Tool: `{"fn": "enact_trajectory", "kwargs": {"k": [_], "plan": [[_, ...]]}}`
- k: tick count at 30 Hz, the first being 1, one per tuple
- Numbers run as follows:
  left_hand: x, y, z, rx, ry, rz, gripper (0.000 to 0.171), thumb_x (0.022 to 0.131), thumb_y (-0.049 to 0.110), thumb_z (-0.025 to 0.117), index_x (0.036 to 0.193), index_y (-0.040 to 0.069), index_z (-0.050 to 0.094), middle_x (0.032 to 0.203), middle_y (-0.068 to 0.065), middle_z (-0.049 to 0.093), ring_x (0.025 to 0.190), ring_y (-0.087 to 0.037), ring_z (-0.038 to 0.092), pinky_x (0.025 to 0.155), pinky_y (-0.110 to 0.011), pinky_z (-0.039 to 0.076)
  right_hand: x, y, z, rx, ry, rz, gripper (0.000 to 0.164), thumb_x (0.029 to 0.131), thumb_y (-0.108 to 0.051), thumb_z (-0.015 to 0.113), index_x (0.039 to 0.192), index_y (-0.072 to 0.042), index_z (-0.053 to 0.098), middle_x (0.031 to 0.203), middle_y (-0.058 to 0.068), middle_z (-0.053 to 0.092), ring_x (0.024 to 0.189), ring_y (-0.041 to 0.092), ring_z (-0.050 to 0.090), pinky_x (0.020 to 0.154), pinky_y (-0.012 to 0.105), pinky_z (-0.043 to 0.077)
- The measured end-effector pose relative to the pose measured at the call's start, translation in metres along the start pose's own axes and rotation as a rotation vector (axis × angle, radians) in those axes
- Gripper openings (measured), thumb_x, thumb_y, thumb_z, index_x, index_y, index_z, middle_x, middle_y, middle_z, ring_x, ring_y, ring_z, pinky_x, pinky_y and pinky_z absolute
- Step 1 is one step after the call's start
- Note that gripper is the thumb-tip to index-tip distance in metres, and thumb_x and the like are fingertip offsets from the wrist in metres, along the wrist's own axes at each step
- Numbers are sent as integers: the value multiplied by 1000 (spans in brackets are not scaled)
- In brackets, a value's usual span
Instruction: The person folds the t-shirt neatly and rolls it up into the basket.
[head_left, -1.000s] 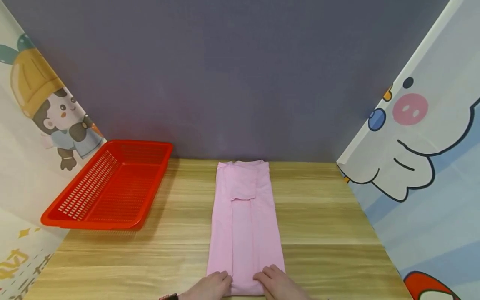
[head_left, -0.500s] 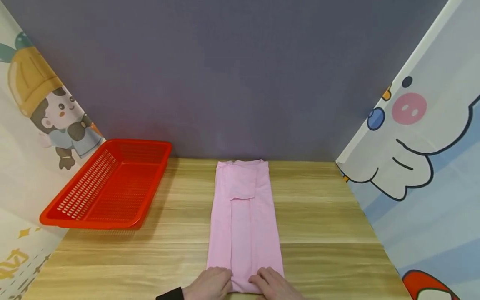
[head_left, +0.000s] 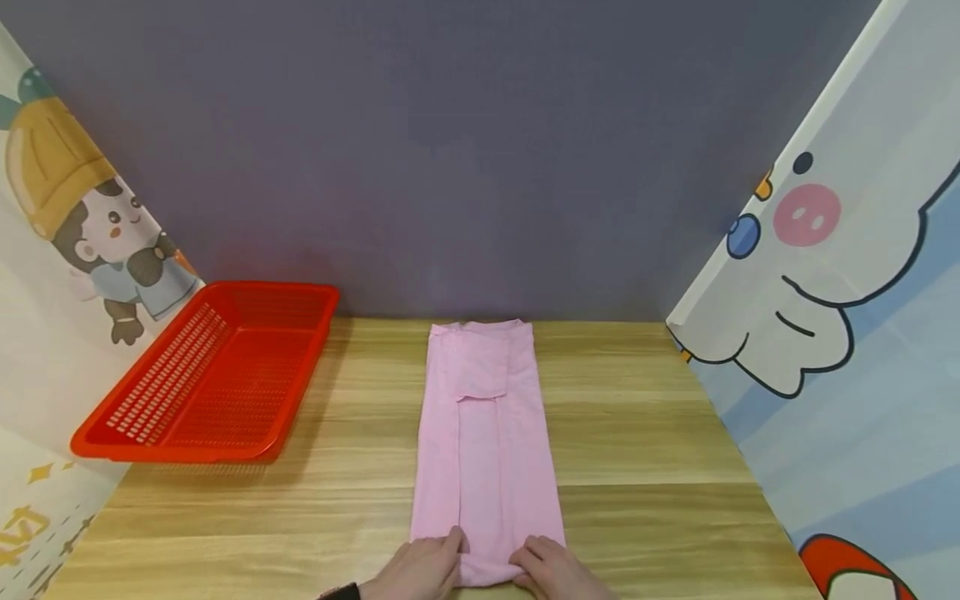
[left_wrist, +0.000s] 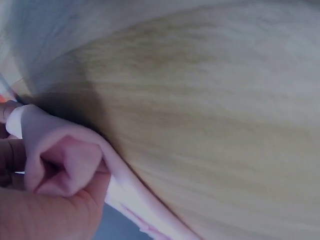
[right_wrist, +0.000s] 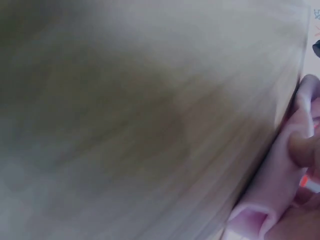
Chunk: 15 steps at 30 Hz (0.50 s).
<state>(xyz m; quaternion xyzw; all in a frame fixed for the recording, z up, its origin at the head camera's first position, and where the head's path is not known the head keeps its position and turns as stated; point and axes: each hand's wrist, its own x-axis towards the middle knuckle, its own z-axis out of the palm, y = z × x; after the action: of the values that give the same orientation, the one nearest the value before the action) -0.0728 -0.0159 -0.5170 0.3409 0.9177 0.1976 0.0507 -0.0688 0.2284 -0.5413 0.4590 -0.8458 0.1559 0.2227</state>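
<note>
A pink garment (head_left: 480, 467), folded into a long strip, lies flat on the table from the back wall to the near edge. Its near end is turned up into a small roll, whose open spiral end shows in the left wrist view. My left hand (head_left: 422, 568) grips the left end of this roll (left_wrist: 70, 160), thumb and fingers around the cloth. At the right end my right hand (head_left: 553, 570) pinches the roll (right_wrist: 280, 175) between thumb and fingers. Parts of both hands fall outside the wrist views.
A red perforated plastic basket (head_left: 240, 375) stands at the left, against the printed side sheet (head_left: 45, 358). The wooden table (head_left: 630, 417) ends at a grey back wall (head_left: 450, 167). Another printed sheet (head_left: 885, 333) bounds the right side.
The garment's near edge has turned up into a visible roll between the hands. My left fingers have shifted on the cloth; the head view has moved slightly.
</note>
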Motion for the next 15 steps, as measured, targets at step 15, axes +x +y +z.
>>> {"fn": "enact_trajectory", "kwargs": {"k": [15], "plan": [[-3, -13, 11, 490, 348, 410, 14, 76, 34, 62, 79, 21, 57, 79, 10, 50, 70, -3, 42, 55, -13, 31, 3, 5, -8, 225, -158, 141, 6, 89, -20, 52, 89, -23, 58, 79, -16, 53, 76, -5, 46, 69, 5, 33]]}}
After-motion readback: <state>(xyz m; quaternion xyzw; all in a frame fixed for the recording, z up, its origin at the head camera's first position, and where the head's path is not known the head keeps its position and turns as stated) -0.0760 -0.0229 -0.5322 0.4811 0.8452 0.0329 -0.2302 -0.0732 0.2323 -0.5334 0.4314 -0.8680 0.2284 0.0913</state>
